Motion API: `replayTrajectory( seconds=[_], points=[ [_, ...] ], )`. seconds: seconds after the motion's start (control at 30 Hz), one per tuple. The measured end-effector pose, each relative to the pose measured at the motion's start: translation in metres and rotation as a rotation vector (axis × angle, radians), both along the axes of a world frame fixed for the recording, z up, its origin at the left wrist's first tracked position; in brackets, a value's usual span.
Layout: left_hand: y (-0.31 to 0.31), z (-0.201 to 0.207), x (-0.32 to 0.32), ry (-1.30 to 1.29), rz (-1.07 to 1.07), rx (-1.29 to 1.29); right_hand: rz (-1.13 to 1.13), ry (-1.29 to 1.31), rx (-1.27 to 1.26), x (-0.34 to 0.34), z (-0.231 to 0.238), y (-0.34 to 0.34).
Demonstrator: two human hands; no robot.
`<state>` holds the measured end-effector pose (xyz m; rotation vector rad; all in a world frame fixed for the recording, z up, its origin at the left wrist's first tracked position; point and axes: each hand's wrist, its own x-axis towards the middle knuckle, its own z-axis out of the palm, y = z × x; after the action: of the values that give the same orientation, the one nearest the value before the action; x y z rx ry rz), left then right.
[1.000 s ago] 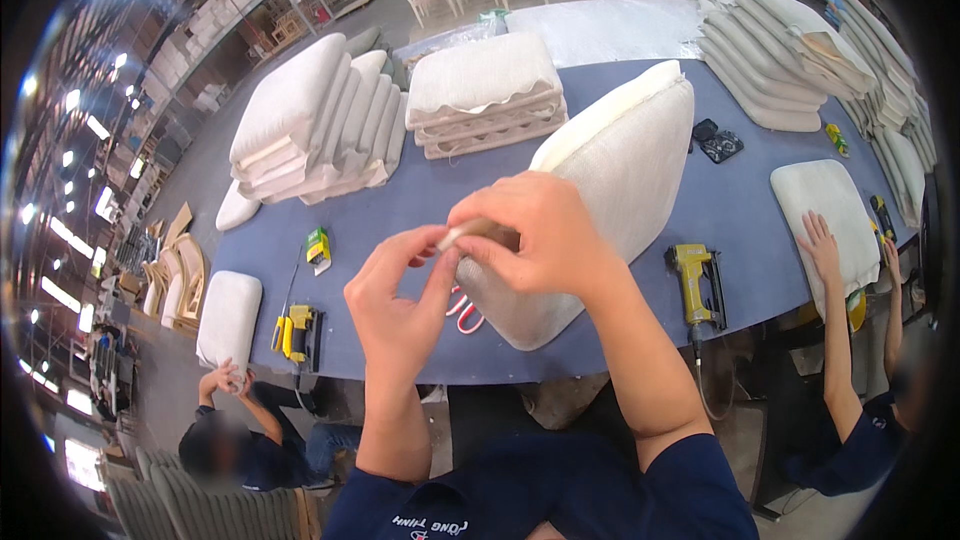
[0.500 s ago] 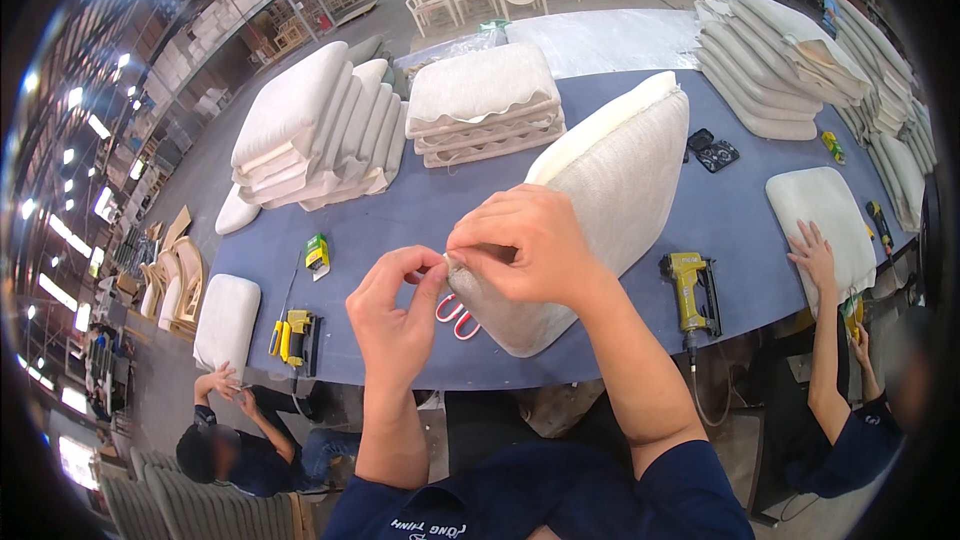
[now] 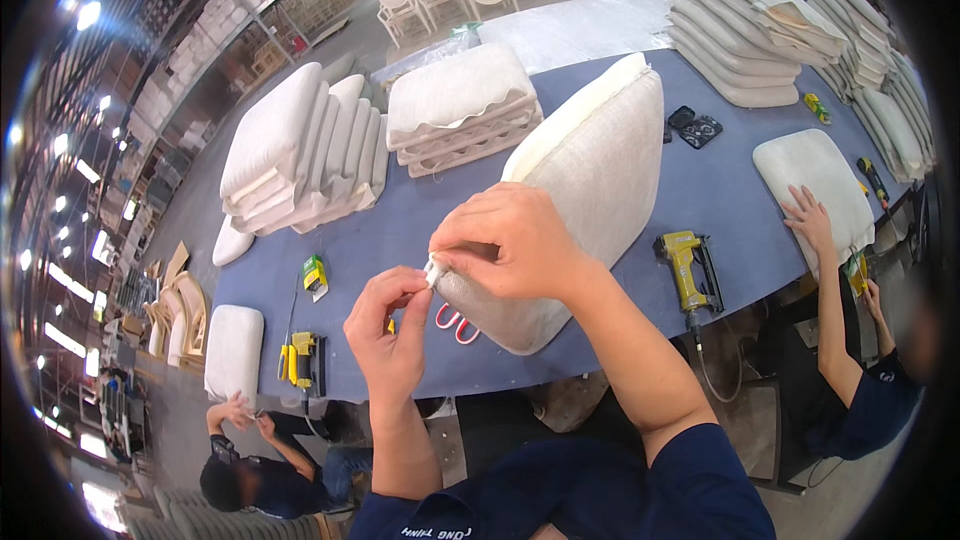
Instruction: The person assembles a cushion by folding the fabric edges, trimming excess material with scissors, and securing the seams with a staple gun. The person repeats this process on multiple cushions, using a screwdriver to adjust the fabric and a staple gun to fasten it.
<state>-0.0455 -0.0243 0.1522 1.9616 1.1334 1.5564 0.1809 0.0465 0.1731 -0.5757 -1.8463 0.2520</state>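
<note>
A light grey upholstered cushion (image 3: 595,190) stands tilted on its edge on the blue table (image 3: 500,372), its cream underside strip facing up and left. My right hand (image 3: 515,240) is closed in a pinch on the cushion's near left corner. Thumb and forefinger of my left hand (image 3: 392,325) are pinched at a small white bit (image 3: 433,271) sticking out at that corner; whether it is fabric or padding I cannot tell. Scissors with red-and-white handles (image 3: 459,324) lie partly under the cushion. To the right rests a yellow staple gun (image 3: 686,275) with an air hose.
Stacked cushions (image 3: 270,145) stand at the far left, another stack (image 3: 460,105) at the back and a taller one (image 3: 740,35) at the far right. A second staple gun (image 3: 304,365) lies left. Co-workers handle a cushion (image 3: 815,190) on the right and one (image 3: 234,345) on the left.
The white bit now shows between my fingers at the cushion's corner. My left fingertips have shifted slightly lower, and the whole view has turned a little.
</note>
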Motion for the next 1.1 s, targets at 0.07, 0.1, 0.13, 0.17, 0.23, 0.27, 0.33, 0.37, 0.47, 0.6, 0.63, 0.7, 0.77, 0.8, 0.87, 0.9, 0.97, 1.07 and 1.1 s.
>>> replayTrajectory(
  seconds=[0.07,0.1,0.13,0.17,0.23,0.27,0.33,0.37,0.47,0.6,0.63,0.7,0.77,0.8,0.87,0.9,0.97,1.07,1.1],
  points=[
    [-0.002,0.011,0.006,0.046,0.017,0.029,0.0,-0.001,-0.008,-0.001,0.0,-0.002],
    [-0.002,0.015,0.011,0.031,0.023,0.007,-0.003,-0.009,-0.002,0.001,0.0,-0.003],
    [-0.003,0.019,0.016,0.016,0.028,-0.016,-0.006,-0.017,0.003,0.003,0.0,-0.004],
    [-0.003,0.022,0.02,0.005,0.031,-0.035,-0.012,-0.021,0.012,0.005,0.002,-0.006],
    [-0.003,0.024,0.018,0.071,0.057,-0.002,-0.002,0.009,0.031,0.003,0.004,-0.007],
    [-0.003,0.024,0.017,0.103,0.068,0.014,0.002,0.024,0.041,0.003,0.005,-0.008],
    [-0.004,0.026,0.019,0.132,0.095,0.037,0.009,0.003,0.017,0.004,0.003,-0.008],
    [-0.004,0.027,0.02,0.147,0.109,0.048,0.012,-0.008,0.004,0.005,0.003,-0.008],
    [-0.004,0.028,0.024,0.133,0.108,0.033,-0.007,-0.006,0.026,0.005,0.002,-0.008],
    [-0.004,0.028,0.022,0.161,0.099,0.025,-0.022,0.012,0.041,0.003,-0.001,-0.008],
    [-0.004,0.03,0.021,0.16,0.092,0.026,-0.019,0.014,0.037,0.002,0.0,-0.008],
    [-0.004,0.03,0.02,0.191,0.09,0.053,-0.014,0.023,0.032,0.0,0.001,-0.007],
    [-0.002,0.03,0.02,0.255,0.098,0.108,-0.007,0.034,0.031,0.001,0.0,-0.006],
    [-0.002,0.028,0.018,0.264,0.102,0.122,-0.018,0.02,0.023,0.001,-0.001,-0.006],
    [-0.006,0.022,0.009,0.284,0.118,0.155,-0.033,-0.006,0.013,0.002,0.0,-0.005],
    [-0.009,0.02,0.002,0.197,0.042,0.181,-0.024,0.003,0.004,0.003,0.001,-0.004],
    [-0.019,0.018,-0.015,0.031,-0.113,0.23,-0.008,0.029,-0.015,0.006,0.005,0.001],
    [-0.032,0.014,-0.033,0.067,-0.302,0.04,-0.003,0.017,-0.01,0.003,0.003,0.004],
    [-0.036,0.012,-0.039,0.102,-0.379,-0.037,-0.01,0.012,-0.003,0.002,0.002,0.005]
  ],
)
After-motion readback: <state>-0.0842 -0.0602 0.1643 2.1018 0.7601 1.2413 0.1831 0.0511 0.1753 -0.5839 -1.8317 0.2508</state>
